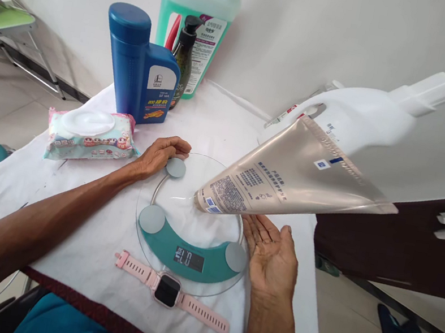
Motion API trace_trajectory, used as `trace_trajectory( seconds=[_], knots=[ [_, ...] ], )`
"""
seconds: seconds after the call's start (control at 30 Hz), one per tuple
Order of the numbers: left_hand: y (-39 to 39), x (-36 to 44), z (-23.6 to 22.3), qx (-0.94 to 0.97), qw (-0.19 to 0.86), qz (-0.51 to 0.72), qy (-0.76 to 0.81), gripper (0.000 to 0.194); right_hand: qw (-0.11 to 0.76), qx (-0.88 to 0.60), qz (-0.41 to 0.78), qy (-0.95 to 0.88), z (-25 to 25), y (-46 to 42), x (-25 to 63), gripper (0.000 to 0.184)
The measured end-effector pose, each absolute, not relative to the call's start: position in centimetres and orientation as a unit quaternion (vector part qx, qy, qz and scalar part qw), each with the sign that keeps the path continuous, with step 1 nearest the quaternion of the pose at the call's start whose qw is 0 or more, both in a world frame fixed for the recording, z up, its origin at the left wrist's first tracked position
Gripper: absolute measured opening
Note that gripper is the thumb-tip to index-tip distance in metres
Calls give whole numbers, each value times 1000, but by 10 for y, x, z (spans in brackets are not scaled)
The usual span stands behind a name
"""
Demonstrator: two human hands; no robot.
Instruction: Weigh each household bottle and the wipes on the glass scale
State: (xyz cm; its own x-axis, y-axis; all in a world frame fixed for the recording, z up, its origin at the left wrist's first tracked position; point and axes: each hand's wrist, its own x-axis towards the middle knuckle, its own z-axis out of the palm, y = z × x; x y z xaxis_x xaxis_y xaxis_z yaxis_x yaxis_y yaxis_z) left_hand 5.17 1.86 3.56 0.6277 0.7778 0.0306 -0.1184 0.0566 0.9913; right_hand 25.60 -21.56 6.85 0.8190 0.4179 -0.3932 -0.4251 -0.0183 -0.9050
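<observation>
A round glass scale point(182, 271) with a teal panel and grey round pads lies on the white cloth. Its small display shows lit characters. On the glass stands a large champagne-coloured squeeze tube point(272, 175), cap down and crimped end up, touched by neither hand. My left hand point(162, 155) rests at the scale's far left rim beside a grey pad, fingers stretched and slightly bent. My right hand point(274, 253) lies open, palm up, at the right rim, its fingertips partly behind the tube. A pink smartwatch point(167, 290) lies along the scale's near edge.
Behind my left hand are a wipes pack point(90, 134), a blue oil bottle point(125, 69), a dark pump bottle point(183, 62) and a green-liquid jug point(209, 44). A white bottle point(361, 113) stands behind the tube. The wall point(316, 28) closes off the back.
</observation>
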Motion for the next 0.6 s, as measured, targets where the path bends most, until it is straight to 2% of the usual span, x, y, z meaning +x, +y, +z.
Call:
trace_trajectory(
  seconds=[0.4, 0.6],
  knots=[
    [18, 51, 37, 597, 675, 331, 280, 40, 700, -647, 300, -28, 61, -219, 259, 45],
    [18, 51, 37, 600, 672, 328, 286, 41, 695, -657, 288, -46, 60, -219, 256, 55]
  ],
)
